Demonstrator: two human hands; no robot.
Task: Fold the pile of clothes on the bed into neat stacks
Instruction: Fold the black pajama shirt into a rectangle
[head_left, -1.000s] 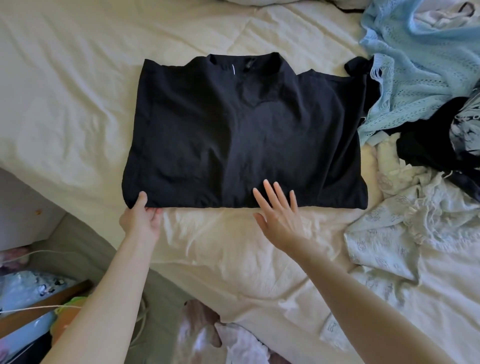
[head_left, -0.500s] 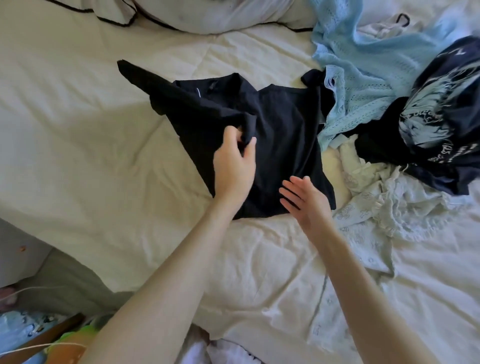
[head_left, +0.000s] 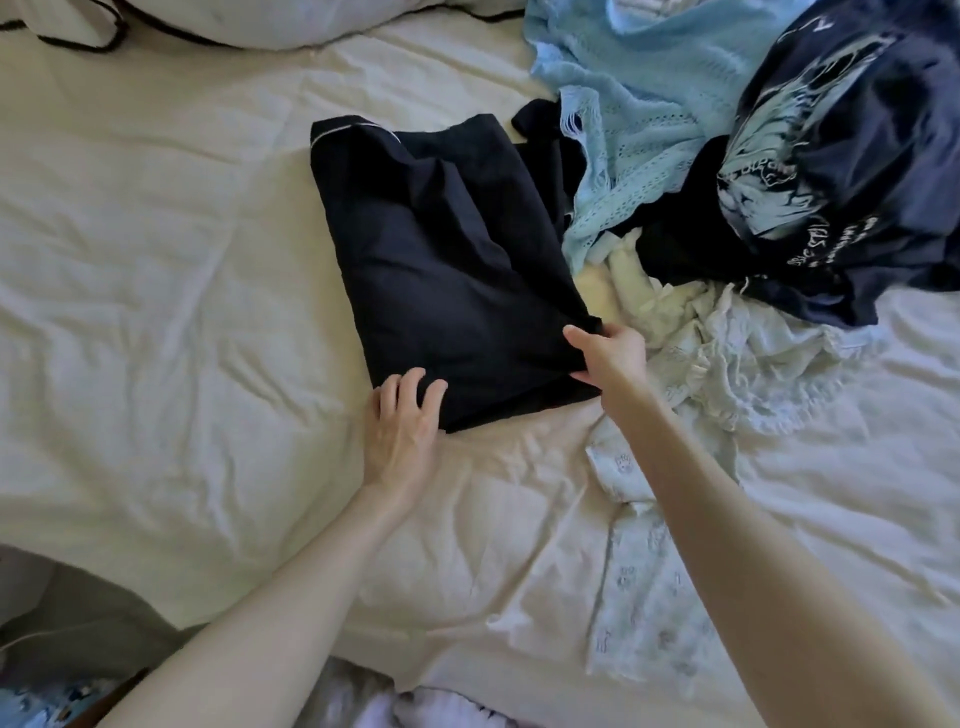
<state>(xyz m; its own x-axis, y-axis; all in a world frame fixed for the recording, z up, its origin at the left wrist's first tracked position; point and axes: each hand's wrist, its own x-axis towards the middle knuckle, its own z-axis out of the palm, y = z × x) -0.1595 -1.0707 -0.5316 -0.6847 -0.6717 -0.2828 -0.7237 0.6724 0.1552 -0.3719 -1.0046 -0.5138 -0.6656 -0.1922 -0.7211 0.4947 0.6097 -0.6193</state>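
Note:
A black shirt (head_left: 447, 270) lies folded lengthwise into a narrow panel on the cream bed sheet (head_left: 156, 312), running from the near middle up toward the pillow. My left hand (head_left: 402, 421) rests on its near left corner with fingers spread on the cloth. My right hand (head_left: 610, 358) pinches the shirt's near right edge between thumb and fingers. To the right is the unfolded pile: a light blue knit top (head_left: 628, 114), a navy printed shirt (head_left: 852, 171) and a pale patterned garment (head_left: 727, 374).
A white pillow with black piping (head_left: 223, 21) lies along the top edge. The bed's near edge drops off at bottom left, where a grey surface (head_left: 78, 623) and colourful items on the floor show. Bare sheet spreads to the left of the shirt.
My left hand carried the shirt's left side over to the right, laid it down and came back to the near corner. My right hand went from hovering open to pinching the right edge.

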